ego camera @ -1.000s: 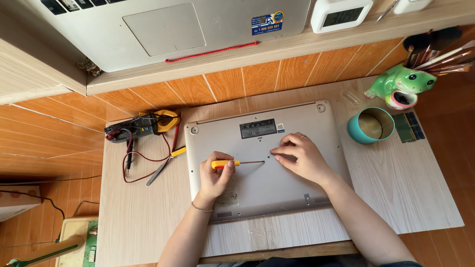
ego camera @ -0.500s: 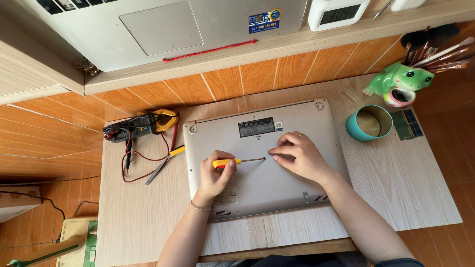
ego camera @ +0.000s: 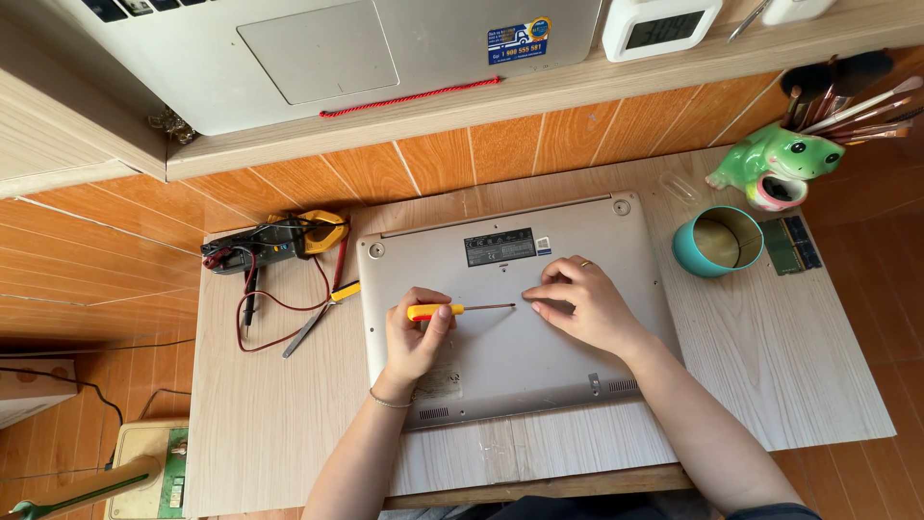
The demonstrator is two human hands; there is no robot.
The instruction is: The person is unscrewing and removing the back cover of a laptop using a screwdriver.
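A pale wood-grain tabletop (ego camera: 770, 385) stands on an orange tiled floor, below a shelf that carries a second, open silver laptop (ego camera: 318, 48). On the tabletop, the left hand (ego camera: 414, 337) has its grip pressed together around the yellow-and-orange handle of a small, thin-shafted screwdriver (ego camera: 457, 309), which lies nearly level, its dark tip pointing right over the underside of a closed silver-grey laptop (ego camera: 500, 356). The right hand (ego camera: 582, 303) rests on that bottom panel with loosely curled fingers, fingertips just beside the screwdriver tip; whether they pinch anything small there, I cannot tell.

The screwdriver looks light and stiff, best held at its ribbed handle, the slender shaft being the weak part. The laptop shell seems smooth, rigid and flat, probably slippery on the wood; holding it down with a flat palm suits it.

To the left lie a black and yellow clamp meter (ego camera: 274, 241) with red and black leads. To the right stand a teal round cup (ego camera: 717, 241) and a glossy green ceramic frog (ego camera: 775, 159).
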